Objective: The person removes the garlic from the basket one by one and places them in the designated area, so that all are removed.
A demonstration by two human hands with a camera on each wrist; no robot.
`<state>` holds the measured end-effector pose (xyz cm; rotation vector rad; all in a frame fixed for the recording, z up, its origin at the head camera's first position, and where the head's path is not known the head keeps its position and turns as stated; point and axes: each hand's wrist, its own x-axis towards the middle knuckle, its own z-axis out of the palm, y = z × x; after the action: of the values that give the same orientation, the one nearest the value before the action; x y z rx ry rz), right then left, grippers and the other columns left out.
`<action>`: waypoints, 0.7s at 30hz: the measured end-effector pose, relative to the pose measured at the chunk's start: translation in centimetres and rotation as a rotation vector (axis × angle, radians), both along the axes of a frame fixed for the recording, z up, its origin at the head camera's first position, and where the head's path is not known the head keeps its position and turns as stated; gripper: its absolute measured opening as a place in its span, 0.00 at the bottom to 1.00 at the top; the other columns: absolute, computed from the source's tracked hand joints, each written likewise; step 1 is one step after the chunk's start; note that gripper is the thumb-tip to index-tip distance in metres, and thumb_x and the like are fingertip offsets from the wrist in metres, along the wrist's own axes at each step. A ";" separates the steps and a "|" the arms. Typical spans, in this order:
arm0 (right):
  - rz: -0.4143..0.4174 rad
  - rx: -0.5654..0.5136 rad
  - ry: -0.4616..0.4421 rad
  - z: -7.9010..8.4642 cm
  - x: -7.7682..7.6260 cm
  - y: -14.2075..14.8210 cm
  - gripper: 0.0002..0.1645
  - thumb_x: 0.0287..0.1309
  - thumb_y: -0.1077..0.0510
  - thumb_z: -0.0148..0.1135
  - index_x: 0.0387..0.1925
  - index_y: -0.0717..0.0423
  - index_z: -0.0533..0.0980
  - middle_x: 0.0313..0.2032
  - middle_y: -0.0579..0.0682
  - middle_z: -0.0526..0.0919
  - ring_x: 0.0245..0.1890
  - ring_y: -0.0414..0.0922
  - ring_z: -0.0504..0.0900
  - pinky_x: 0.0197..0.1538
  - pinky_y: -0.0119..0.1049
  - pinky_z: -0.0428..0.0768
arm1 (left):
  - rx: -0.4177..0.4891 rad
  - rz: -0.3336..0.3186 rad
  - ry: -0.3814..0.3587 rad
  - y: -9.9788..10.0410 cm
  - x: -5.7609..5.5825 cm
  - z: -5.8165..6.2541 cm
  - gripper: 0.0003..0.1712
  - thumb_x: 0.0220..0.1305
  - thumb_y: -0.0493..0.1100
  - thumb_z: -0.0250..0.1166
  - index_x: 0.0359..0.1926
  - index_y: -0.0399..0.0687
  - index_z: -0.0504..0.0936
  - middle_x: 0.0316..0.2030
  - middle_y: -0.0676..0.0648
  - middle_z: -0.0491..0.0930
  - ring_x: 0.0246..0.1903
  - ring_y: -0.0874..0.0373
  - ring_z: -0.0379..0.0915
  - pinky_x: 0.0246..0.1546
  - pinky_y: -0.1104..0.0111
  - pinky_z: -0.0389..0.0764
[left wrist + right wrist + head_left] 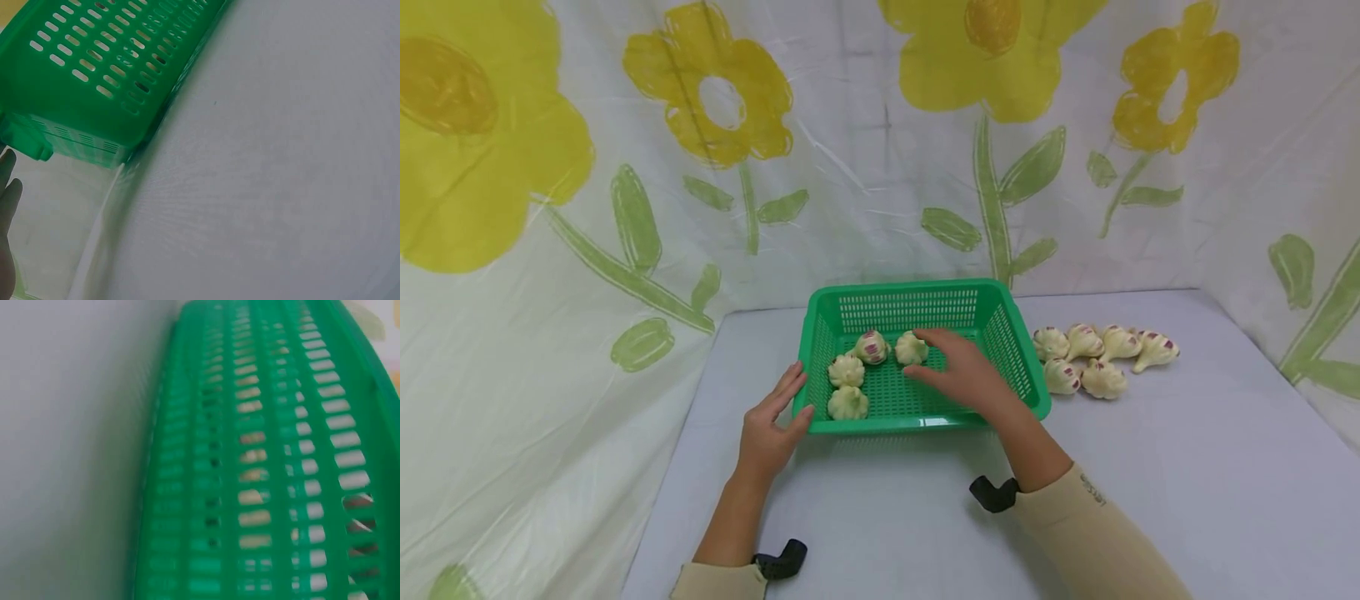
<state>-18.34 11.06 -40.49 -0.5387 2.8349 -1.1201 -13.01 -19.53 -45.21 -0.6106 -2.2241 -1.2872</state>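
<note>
A green plastic basket (917, 426) sits on the table with several garlic bulbs in it. Along its left side stand a purple-streaked garlic bulb (872, 347) and two paler ones, one garlic bulb (847, 371) behind another garlic bulb (847, 403). My right hand (973, 379) reaches over the basket's interior, its thumb and fingers around a garlic bulb (910, 349) near the middle. Against the basket's left rim and front corner, my left hand (767, 433) rests with fairly straight fingers. In the left wrist view, only some fingers (9, 200) show at the edge.
Right of the basket, several more garlic bulbs (1103, 379) lie in two rows on the pale table (1187, 483). Behind hangs a white curtain (865, 167) printed with yellow flowers. The right wrist view is filled by the perforated basket side (262, 456) and is blurred.
</note>
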 end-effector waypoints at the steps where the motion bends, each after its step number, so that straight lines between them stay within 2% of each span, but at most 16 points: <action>1: 0.021 0.010 -0.009 0.1 -0.1 -0.5 0.42 0.61 0.35 0.61 0.71 0.48 0.65 0.70 0.51 0.68 0.71 0.54 0.64 0.67 0.57 0.69 | 0.000 0.001 0.002 0.0 0.0 0.1 0.27 0.54 0.27 0.67 0.58 0.24 0.76 0.61 0.29 0.72 0.63 0.35 0.67 0.64 0.80 0.65; 8: 0.161 0.100 -0.049 -0.2 -0.8 -3.4 0.43 0.62 0.41 0.63 0.72 0.55 0.63 0.70 0.53 0.68 0.70 0.53 0.67 0.66 0.53 0.71 | -0.001 0.013 0.016 0.1 0.0 0.0 0.27 0.54 0.27 0.67 0.57 0.24 0.76 0.61 0.29 0.73 0.63 0.36 0.68 0.64 0.80 0.65; 11: 0.181 0.114 -0.082 -0.5 -1.1 -4.1 0.45 0.62 0.42 0.64 0.73 0.56 0.60 0.71 0.54 0.66 0.71 0.53 0.65 0.68 0.52 0.70 | -0.005 0.013 0.030 0.2 0.1 -0.1 0.27 0.53 0.26 0.67 0.56 0.24 0.77 0.60 0.28 0.74 0.62 0.35 0.69 0.64 0.80 0.65; 16: 0.155 0.055 -0.114 -1.3 -1.7 -4.3 0.44 0.63 0.47 0.64 0.73 0.60 0.59 0.71 0.57 0.64 0.72 0.55 0.62 0.69 0.53 0.68 | -0.005 0.020 0.057 0.1 0.0 -0.5 0.27 0.51 0.27 0.68 0.55 0.24 0.78 0.59 0.28 0.75 0.60 0.33 0.70 0.63 0.81 0.66; 21: 0.075 0.055 -0.123 -1.5 -2.4 -4.1 0.44 0.64 0.48 0.64 0.73 0.63 0.58 0.73 0.62 0.59 0.74 0.59 0.55 0.71 0.57 0.62 | 0.001 0.030 0.065 -0.6 -1.2 -2.4 0.28 0.51 0.28 0.69 0.57 0.28 0.78 0.60 0.32 0.75 0.62 0.38 0.70 0.63 0.82 0.65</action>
<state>-20.79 6.98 -42.01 -0.5467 2.7082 -1.0220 -14.16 -20.11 -47.58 -0.6074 -2.1710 -1.2362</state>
